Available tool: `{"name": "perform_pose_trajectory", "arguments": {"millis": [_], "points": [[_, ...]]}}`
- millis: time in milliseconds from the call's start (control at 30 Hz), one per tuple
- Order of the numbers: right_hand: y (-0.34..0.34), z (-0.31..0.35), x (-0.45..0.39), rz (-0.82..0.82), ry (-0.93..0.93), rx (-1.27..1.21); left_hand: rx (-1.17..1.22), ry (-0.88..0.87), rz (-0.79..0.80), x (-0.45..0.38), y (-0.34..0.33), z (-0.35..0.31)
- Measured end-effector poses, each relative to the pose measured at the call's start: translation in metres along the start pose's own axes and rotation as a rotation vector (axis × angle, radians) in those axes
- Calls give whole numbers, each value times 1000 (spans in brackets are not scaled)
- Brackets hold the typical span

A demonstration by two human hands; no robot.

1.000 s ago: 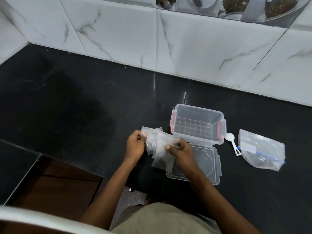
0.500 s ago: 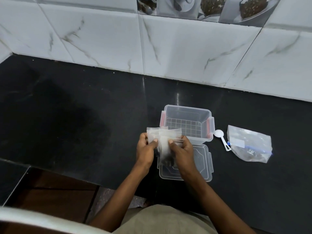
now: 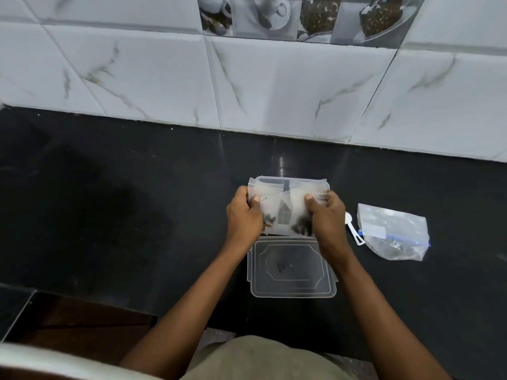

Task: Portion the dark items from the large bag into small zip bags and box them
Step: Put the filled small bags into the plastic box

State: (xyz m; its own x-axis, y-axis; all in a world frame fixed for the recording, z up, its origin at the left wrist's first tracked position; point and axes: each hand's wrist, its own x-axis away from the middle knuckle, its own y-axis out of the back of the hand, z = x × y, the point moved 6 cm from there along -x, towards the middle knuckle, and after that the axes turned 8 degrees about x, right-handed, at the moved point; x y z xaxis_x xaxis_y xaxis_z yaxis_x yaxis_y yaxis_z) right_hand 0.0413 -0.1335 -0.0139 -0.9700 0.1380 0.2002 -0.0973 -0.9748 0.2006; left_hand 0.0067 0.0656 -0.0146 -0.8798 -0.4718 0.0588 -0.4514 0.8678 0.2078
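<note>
Both hands hold a stack of small clear zip bags (image 3: pixel 285 204) with dark items at their bottoms, spread flat over the clear plastic box (image 3: pixel 315 182). My left hand (image 3: pixel 245 215) grips the stack's left edge and my right hand (image 3: pixel 325 215) grips its right edge. The box is mostly hidden behind the bags; only its far rim shows. The box's clear lid (image 3: pixel 292 270) lies flat just in front of the hands. The large zip bag (image 3: pixel 393 235) with a blue seal and a few dark items lies to the right on the black counter.
A white plastic spoon (image 3: pixel 354 231) lies between my right hand and the large bag. The black counter (image 3: pixel 123 215) runs to a white tiled wall (image 3: pixel 247 83) behind. The counter's front edge drops off at lower left.
The hands brought the small bags together from left of the box, then lifted and spread them over the box. The camera view shifted closer and leftward.
</note>
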Motion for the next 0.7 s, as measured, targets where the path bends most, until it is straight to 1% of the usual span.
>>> {"name": "perform_pose_trajectory", "arguments": {"millis": [100,167,233,300,367,433,533,567,667,700], "points": [[14,5,-26,-85,8,198,-61,57,60,-16,-21,-9],[17,3,-41,-78,-8,373,-121,127,146,-25,-38,-10],[10,2,-47,-52,-11,561,-180,216,196,-30,-51,-4],[1,1,-48,-46,1,689,-243,293,227,-32,-62,4],[-8,5,-45,-41,27,789,-339,329,270,-33,-72,17],[-17,-1,-44,-2,32,829,-406,322,281,-35,-77,24],[-31,-20,-52,60,-42,847,-477,342,281,-41,-81,28],[-34,-23,-54,77,-71,858,-533,327,284,-45,-85,30],[-35,-29,-58,72,-121,857,-544,356,215,-49,-89,37],[-35,-29,-58,75,-112,890,-570,338,231,-50,-92,40]]}}
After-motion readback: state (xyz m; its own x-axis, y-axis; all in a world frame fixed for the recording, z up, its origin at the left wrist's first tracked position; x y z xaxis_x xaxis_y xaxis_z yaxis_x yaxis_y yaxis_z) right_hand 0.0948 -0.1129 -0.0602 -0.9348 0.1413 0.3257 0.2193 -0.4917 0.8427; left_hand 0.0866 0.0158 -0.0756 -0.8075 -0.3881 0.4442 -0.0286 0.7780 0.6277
